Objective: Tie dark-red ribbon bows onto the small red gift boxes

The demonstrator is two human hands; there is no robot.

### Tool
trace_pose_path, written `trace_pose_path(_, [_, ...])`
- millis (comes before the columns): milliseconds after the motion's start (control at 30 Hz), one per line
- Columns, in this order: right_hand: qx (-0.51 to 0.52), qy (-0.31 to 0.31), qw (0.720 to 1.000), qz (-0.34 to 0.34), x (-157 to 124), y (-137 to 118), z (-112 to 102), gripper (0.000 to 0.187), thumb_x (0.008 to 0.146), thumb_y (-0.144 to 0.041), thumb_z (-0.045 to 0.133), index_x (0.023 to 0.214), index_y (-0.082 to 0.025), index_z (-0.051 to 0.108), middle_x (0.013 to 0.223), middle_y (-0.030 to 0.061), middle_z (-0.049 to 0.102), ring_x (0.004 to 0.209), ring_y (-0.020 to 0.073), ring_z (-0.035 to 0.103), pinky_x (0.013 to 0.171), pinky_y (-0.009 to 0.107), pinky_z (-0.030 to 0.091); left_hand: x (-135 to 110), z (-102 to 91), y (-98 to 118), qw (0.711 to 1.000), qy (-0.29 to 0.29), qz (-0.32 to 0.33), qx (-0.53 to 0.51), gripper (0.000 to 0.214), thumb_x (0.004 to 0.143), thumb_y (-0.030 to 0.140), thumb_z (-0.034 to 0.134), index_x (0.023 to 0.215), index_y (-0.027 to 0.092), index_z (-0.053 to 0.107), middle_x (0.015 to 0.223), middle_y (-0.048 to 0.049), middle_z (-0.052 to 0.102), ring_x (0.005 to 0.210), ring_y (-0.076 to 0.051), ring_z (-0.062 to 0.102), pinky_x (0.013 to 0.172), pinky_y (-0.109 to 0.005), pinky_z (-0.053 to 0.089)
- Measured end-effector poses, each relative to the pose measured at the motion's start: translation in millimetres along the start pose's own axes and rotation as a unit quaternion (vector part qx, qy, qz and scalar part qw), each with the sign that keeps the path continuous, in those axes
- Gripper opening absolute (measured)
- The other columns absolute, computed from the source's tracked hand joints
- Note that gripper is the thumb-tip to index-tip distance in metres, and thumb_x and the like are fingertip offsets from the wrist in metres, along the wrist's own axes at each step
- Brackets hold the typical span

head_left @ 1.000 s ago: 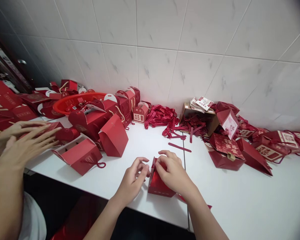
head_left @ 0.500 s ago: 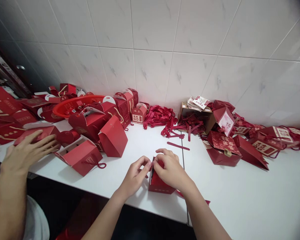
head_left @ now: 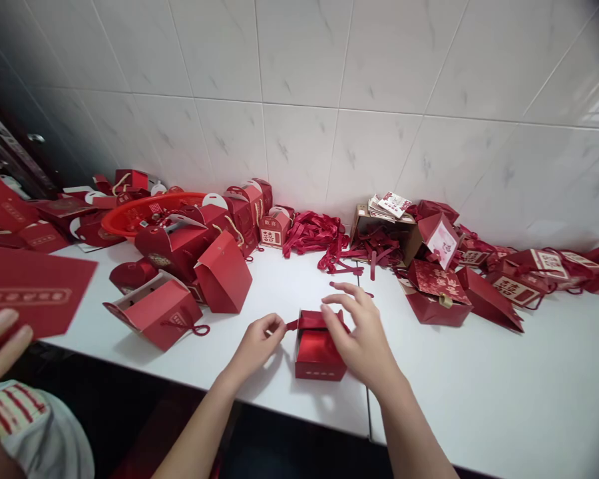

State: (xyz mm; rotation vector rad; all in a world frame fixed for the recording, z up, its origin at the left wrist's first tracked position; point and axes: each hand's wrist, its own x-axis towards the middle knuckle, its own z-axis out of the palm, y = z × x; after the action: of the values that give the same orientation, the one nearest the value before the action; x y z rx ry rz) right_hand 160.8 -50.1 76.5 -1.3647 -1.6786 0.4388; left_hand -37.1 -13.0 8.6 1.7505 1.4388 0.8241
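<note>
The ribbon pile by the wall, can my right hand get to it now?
Probably yes: your right hand looks open and seems to hold nothing, and only white tabletop with a few loose strips appears to lie before the pile.

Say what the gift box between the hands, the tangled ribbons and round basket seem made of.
Gift box: probably card, softly shiny, with folded panels. Tangled ribbons: likely satin, limp and glossy. Round basket: seemingly smooth plastic, its rim stiff and bright.
</note>
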Motion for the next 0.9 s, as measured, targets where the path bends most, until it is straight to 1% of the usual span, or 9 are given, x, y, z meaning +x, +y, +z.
trace_pose_path(133, [0.086, -0.022, 0.993, 0.08, -31, 21, -24, 0.035, 0.091, -0.045, 0.044, 0.072, -0.02, 0.061, 0.07, 0.002, 0.055, 0.066, 0.0165, 0.052, 0.064, 0.028, 0.041, -5, -24.4, -33, 0.983, 0.093, -0.097, 0.128, 0.02, 0.072, 0.027, 0.054, 0.055, 0.019, 0.046, 0.055, -0.0008, 0.05, 0.053, -0.016, 0.044, 0.051, -0.025, 0.027])
trace_pose_path(300, [0.095, -0.118, 0.964, 0.219, -68, 46, -19, 0.051, 0.092, -0.056, 0.033, 0.079, -0.02, 0.066, 0.054, -0.0018, 0.045, 0.054, 0.0164, 0.046, 0.054, 0.027, 0.035, -20, -31.5, -45, 0.953, 0.177, -0.143, 0.199, 0.013, 0.077, 0.031, 0.052, 0.071, 0.021, 0.055, 0.057, -0.0015, 0.053, 0.055, -0.019, 0.047, 0.052, -0.026, 0.026])
trace_pose_path(367, [0.087, -0.121, 0.96, 0.239, -73, 52, -11, 0.052, 0.091, -0.058, 0.031, 0.082, -0.021, 0.067, 0.054, -0.0008, 0.048, 0.056, 0.0186, 0.05, 0.056, 0.029, 0.038, -29, -20.6, -35, 0.967, 0.158, -0.103, 0.169, 0.02, 0.083, 0.037, 0.048, 0.078, 0.021, 0.058, 0.058, -0.0007, 0.054, 0.057, -0.019, 0.051, 0.056, -0.026, 0.032])
trace_pose_path(533, [0.103, -0.085, 0.96, 0.246, -69, 68, 2, 0.052, 0.088, -0.062, 0.034, 0.069, -0.023, 0.063, 0.059, 0.0022, 0.058, 0.058, 0.0207, 0.053, 0.056, 0.031, 0.042, -44, 11.0, -8, 0.999, -0.031, -0.009, 0.02, 0.036, 0.091, 0.046, 0.04, 0.086, 0.023, 0.068, 0.072, -0.0038, 0.066, 0.068, -0.022, 0.061, 0.064, -0.028, 0.043])
trace_pose_path(633, [0.175, -0.066, 0.941, 0.281, -66, 80, 11, 0.056, 0.087, -0.065, 0.034, 0.058, -0.022, 0.058, 0.05, 0.0003, 0.051, 0.048, 0.0173, 0.047, 0.05, 0.029, 0.04, -38, 22.0, -2, 0.997, -0.018, -0.032, -0.073, 0.039, 0.089, 0.049, 0.044, 0.11, 0.024, 0.065, 0.075, -0.0045, 0.066, 0.072, -0.023, 0.063, 0.064, -0.03, 0.046])
trace_pose_path(700, [0.294, -0.005, 0.907, 0.301, -64, 85, 18, 0.057, 0.088, -0.063, 0.036, 0.06, -0.02, 0.059, 0.054, 0.0004, 0.053, 0.047, 0.0142, 0.045, 0.049, 0.028, 0.039, -31, 26.6, 1, 0.979, 0.019, -0.065, -0.19, 0.048, 0.089, 0.052, 0.042, 0.126, 0.024, 0.054, 0.071, -0.002, 0.061, 0.058, -0.018, 0.057, 0.054, -0.028, 0.044])
trace_pose_path(800, [0.509, 0.14, 0.79, 0.311, -59, 87, 25, 0.035, 0.087, -0.054, 0.05, 0.087, -0.022, 0.066, 0.081, 0.0014, 0.061, 0.062, 0.0128, 0.055, 0.056, 0.026, 0.046, -21, 29.8, 10, 0.915, 0.072, -0.107, -0.383, 0.046, 0.09, 0.047, 0.044, 0.133, 0.03, 0.041, 0.073, 0.0006, 0.055, 0.058, -0.014, 0.052, 0.051, -0.025, 0.044])
trace_pose_path(867, [0.589, 0.196, 0.718, 0.316, -55, 89, 25, 0.028, 0.084, -0.046, 0.059, 0.102, -0.025, 0.063, 0.089, 0.0009, 0.059, 0.073, 0.0132, 0.058, 0.062, 0.026, 0.05, -16, 28.9, 16, 0.881, 0.085, -0.121, -0.449, 0.038, 0.089, 0.036, 0.05, 0.126, 0.032, 0.048, 0.082, -0.0009, 0.056, 0.069, -0.014, 0.055, 0.056, -0.025, 0.047])
trace_pose_path(900, [0.606, 0.206, 0.7, 0.317, -53, 91, 24, 0.027, 0.084, -0.044, 0.06, 0.104, -0.025, 0.063, 0.088, 0.0006, 0.058, 0.074, 0.0129, 0.058, 0.063, 0.026, 0.051, -13, 27.7, 18, 0.872, 0.088, -0.124, -0.466, 0.031, 0.088, 0.032, 0.051, 0.119, 0.031, 0.053, 0.084, -0.0014, 0.057, 0.071, -0.014, 0.055, 0.056, -0.024, 0.047])
